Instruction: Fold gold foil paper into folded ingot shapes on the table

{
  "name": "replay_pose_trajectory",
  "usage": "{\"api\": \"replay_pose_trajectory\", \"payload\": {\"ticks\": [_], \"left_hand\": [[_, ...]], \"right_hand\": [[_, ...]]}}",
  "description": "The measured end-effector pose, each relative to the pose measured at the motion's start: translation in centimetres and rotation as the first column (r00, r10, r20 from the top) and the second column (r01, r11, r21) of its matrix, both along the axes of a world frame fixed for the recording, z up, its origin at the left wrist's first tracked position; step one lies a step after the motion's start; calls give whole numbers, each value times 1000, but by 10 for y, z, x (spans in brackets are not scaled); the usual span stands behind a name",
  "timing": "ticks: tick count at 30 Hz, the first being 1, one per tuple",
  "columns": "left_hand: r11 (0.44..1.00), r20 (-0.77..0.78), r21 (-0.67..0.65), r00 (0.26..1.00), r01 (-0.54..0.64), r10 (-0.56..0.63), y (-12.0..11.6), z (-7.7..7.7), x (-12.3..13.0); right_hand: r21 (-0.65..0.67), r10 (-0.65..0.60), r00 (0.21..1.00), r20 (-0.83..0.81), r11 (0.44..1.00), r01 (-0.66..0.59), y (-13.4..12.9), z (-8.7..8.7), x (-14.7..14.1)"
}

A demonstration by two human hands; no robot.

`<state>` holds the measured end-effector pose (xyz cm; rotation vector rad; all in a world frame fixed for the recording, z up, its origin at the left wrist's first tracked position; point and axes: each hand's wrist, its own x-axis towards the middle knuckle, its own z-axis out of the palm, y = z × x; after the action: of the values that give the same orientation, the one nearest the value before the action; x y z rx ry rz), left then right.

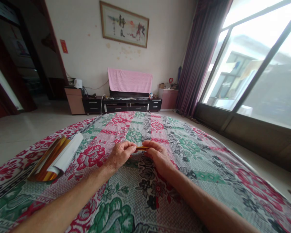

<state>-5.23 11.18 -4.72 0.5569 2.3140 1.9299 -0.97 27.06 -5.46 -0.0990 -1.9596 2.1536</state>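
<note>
Can see, at far left, a dark doorway (30, 72). Then, on the left part of the flowered tablecloth (140, 181), see a loose bundle of gold and white sheets (63, 156), curled at the edges, lying aslant and partly rolled. Beyond, against the wall (80, 26), make out a small pinkish cabinet (74, 102). Pinching, with the left hand (123, 154), thumb against curled fingers, the left end of a thin gold strip (142, 148). Beyond that, see a framed picture (124, 24) on the wall and, below, a pink towel (130, 81) draped over a dark object (129, 94) on a low black cabinet (117, 108). Holding the strip roughly level between both hands, just above the tablecloth or touching it; cannot tell which. Gripping its right end with the right hand (158, 155), thumb and bent fingers together, partly hiding it. Farther right, see another pinkish cabinet (169, 99), a dark purple curtain (194, 55), gathered in folds, and a large, bright window (244, 74) reaching the edge of view.
</note>
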Motion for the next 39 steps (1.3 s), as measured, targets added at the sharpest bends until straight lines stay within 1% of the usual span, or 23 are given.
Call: {"api": "replay_pose_trajectory", "payload": {"ticks": [2,5,9,12,17,22,25,29,35,39], "left_hand": [[1000,-91,-23,996,-2,0,1,0,2],[998,-181,-52,983,-16,7,1,0,5],[994,-275,-96,961,-55,27,2,-2,6],[993,-298,-102,954,-59,27,2,-3,6],[996,-235,-84,972,-44,24,2,-1,6],[997,-113,-74,993,-35,27,0,-1,3],[1000,-20,-15,1000,1,-1,-1,-3,-1],[997,77,77,997,6,-12,-2,-3,-3],[990,90,127,994,54,-66,-1,-5,-2],[986,133,155,988,54,-75,-2,-8,-4]], "right_hand": [[-13,7,1000,19,1000,-7,1,-1,-1],[-46,16,1000,24,999,-15,1,-1,-3],[-44,-5,999,36,999,7,1,-1,-4],[-52,1,1000,27,999,1,0,1,-3],[-93,17,1000,15,996,-15,-1,1,-2],[-34,12,1000,8,999,-11,-1,1,-1],[-43,23,1000,-2,999,-23,-2,3,0],[-55,18,1000,2,998,-18,-2,5,2],[-67,0,1000,-15,998,-1,-2,4,4],[-59,-5,999,-35,998,3,-2,1,2]]}}
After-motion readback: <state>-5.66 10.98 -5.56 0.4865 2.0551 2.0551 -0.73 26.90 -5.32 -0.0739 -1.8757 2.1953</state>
